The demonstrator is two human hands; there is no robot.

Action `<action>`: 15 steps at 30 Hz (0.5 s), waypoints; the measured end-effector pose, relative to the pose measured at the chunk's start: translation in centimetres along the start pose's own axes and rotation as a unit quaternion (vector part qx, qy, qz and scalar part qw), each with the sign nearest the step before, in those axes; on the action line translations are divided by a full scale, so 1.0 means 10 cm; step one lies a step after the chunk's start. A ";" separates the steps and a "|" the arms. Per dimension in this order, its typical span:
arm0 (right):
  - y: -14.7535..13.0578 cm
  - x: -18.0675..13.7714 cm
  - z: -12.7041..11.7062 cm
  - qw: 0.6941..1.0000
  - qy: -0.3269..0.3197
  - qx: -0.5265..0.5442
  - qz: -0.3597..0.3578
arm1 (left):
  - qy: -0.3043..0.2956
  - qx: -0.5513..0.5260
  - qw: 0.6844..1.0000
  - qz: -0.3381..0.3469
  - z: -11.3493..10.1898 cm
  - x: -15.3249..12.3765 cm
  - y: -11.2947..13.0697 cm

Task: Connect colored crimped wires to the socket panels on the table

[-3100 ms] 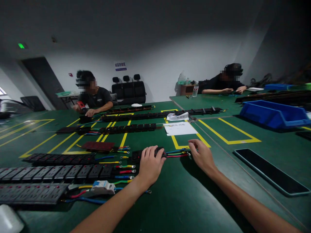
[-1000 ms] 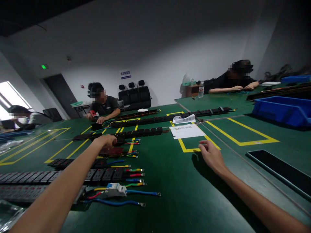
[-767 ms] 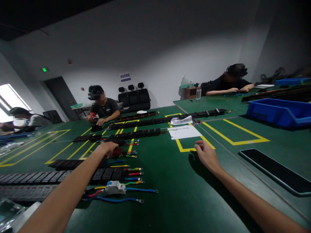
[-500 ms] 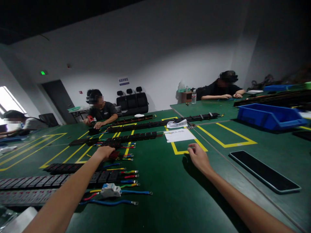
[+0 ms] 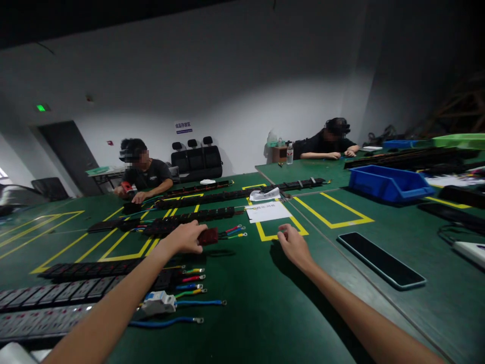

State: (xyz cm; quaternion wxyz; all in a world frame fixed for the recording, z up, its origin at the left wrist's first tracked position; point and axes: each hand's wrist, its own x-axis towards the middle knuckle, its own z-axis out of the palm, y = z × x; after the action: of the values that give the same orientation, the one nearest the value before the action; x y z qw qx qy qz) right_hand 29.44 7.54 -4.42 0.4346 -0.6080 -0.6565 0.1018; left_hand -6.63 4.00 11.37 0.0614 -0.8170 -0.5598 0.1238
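My left hand (image 5: 188,237) is closed round a power strip (image 5: 208,236) near its dark red end. From that end, several coloured wires (image 5: 235,231) with ring terminals stick out to the right. Part of the strip is hidden behind my fingers and forearm. My right hand (image 5: 293,245) hangs over the green table, fingers loosely curled and apart, holding nothing. Just beyond it lies a white sheet of paper (image 5: 268,212). More power strips (image 5: 49,293) lie below my left arm, and a white breaker (image 5: 159,302) sits among their wires.
A phone (image 5: 381,260) lies right of my right hand, with a blue bin (image 5: 388,184) behind it. Long black strips (image 5: 227,196) cross the table's far side. One person (image 5: 149,174) holds a red tool (image 5: 128,188); another person (image 5: 322,144) leans on the table at back right.
My left hand has moved right, bringing the power strip's red end and wires along. The view has turned slightly to the right. My right hand keeps nearly the same pose.
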 end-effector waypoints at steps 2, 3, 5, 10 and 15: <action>-0.02 -0.01 -0.01 1.000 -0.003 0.000 -0.009 | -0.006 -0.021 1.000 0.015 0.01 0.04 0.20; -0.04 -0.01 -0.02 1.000 -0.005 -0.003 -0.016 | -0.009 -0.030 0.999 0.019 0.04 0.06 0.27; -0.06 -0.02 -0.02 0.999 -0.011 -0.012 -0.035 | -0.012 -0.043 0.999 0.023 0.10 0.10 0.39; -0.10 -0.04 -0.01 0.994 -0.044 -0.044 -0.090 | -0.009 -0.054 0.998 0.012 0.25 0.15 0.51; -0.17 -0.06 -0.03 0.985 -0.078 -0.073 -0.132 | 0.073 -0.048 0.996 -0.012 0.42 0.03 0.75</action>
State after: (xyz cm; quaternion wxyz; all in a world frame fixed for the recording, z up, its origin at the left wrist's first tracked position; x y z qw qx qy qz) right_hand 28.32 6.47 -3.41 0.3464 -0.5362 -0.7685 0.0424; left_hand -0.86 1.41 5.53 0.0643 -0.8190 -0.5691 0.0355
